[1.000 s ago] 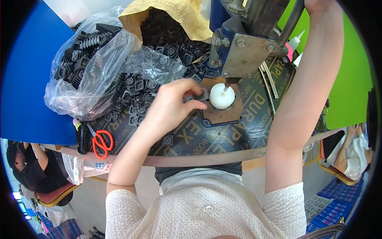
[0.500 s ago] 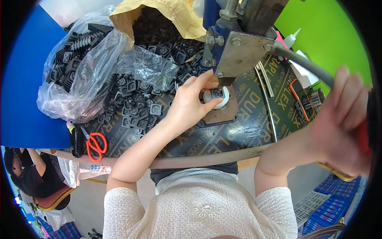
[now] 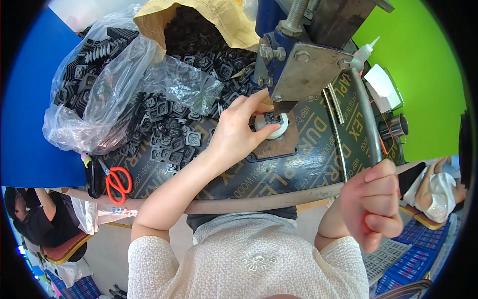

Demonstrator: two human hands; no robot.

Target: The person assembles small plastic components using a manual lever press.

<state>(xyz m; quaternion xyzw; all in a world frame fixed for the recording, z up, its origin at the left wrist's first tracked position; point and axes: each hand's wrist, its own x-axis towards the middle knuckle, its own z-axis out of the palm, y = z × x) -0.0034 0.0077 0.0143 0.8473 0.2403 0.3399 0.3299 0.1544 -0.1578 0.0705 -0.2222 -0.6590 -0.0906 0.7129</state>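
Note:
A blue and grey hand press [image 3: 308, 70] stands over the bench, its narrow ram tip [image 3: 283, 106] reaching down to a small black square plastic part [image 3: 273, 118]. That part sits in a white round holder [image 3: 284, 130] on a brown metal base plate [image 3: 286, 144]. My left hand [image 3: 241, 124] is closed around the holder, thumb at its near side and fingers at its far side; the fingertips are partly hidden. At the right, my right hand [image 3: 373, 204] is wrapped round the end of the grey press lever [image 3: 367, 114], with a bit of red showing in the grip.
Loose black square parts [image 3: 169, 134] heap left of the press, beside a clear plastic bag [image 3: 94, 99] and a yellow paper sack [image 3: 149, 25]. Red-handled scissors [image 3: 118, 184] lie near the front edge. Threaded rods [image 3: 338, 129] and a metal cup [image 3: 396, 125] are at the right. Other people sit on both sides.
My right hand has pulled the lever down and inward, from the far right toward my body. The ram tip meets the black part. My left hand has barely moved.

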